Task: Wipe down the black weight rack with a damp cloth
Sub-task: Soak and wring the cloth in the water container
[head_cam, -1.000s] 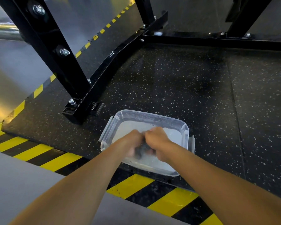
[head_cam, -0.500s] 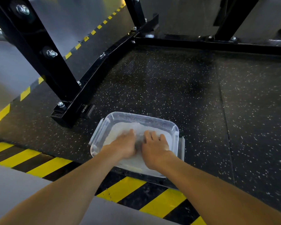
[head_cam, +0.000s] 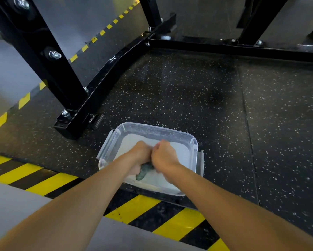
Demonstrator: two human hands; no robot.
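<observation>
hands grip dark cloth in tub

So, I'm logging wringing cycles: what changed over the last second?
Half a second ago both hands lay flat, fingers straight, on the dark cloth in the clear plastic tub. Now the left hand and right hand are curled round the cloth, gripping it between them, as a second ago. The tub and the black weight rack have not moved.
</observation>
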